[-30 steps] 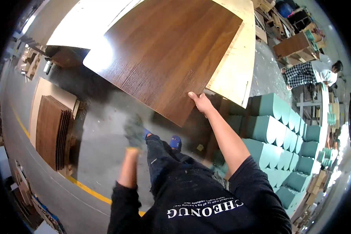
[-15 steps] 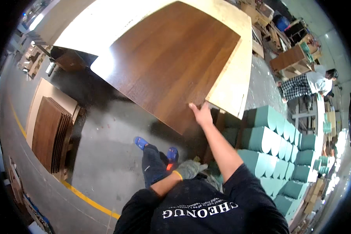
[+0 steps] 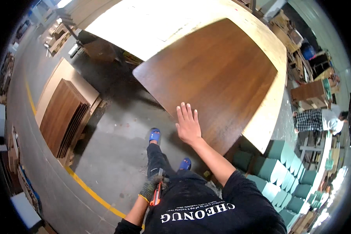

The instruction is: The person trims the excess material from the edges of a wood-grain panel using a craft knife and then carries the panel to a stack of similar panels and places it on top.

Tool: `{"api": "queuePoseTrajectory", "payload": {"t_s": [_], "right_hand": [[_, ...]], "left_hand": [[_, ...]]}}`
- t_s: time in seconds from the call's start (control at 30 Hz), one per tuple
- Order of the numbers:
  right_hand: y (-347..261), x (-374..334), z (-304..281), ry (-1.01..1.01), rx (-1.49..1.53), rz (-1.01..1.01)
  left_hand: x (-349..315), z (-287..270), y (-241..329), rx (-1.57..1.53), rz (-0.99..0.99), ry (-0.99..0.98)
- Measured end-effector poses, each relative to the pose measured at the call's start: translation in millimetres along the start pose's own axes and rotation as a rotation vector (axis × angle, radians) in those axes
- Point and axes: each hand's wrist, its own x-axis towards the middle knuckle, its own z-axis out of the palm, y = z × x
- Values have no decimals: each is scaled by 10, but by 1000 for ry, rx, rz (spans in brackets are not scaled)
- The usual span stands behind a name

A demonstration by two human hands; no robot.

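Note:
A dark brown wood-grain panel (image 3: pixel 218 78) with rounded corners lies tilted across a pale worktable (image 3: pixel 124 29), its near end jutting past the table's edge. My bare right hand (image 3: pixel 188 125) rests flat near the panel's near left edge, fingers stretched forward and slightly apart. Down by my left thigh, my left hand (image 3: pixel 149 188) wears a grey glove with a yellow cuff. Its fingers are closed round an orange utility knife (image 3: pixel 156 195), whose grey end points up and away from me.
Several similar brown panels (image 3: pixel 62 117) are stacked on a low pallet to the left, beside a yellow floor line (image 3: pixel 89 191). Green blocks (image 3: pixel 275 169) with rounded ends are piled at the right. Another person (image 3: pixel 329 119) stands beyond them near scrap wood (image 3: pixel 282 35).
My right hand has gone from gripping the panel's near right edge to lying flat at its left side. The left hand has swung from my waist out to the left with the knife.

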Motion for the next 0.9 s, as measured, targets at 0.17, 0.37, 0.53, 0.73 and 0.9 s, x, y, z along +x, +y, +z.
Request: {"api": "queuePoseTrajectory", "payload": {"t_s": [0.17,0.37,0.53,0.73,0.9], "right_hand": [[-397,1178,111,53,-7,-108],[-906,2368,211,109,-73,-229],[-862,2453,224,54,-123,-402],[-432,1121,-209,-58,-13,-62],[-69,-655,-245,161,-16,607]], "left_hand": [[74,-341,738,-115,75,-1],[30,-908,1226,-294,95,106],[434,-816,2000,-43,248,180],[1160,248,3222,460,608,0],[1416,1332,3646,487,771,-181]]}}
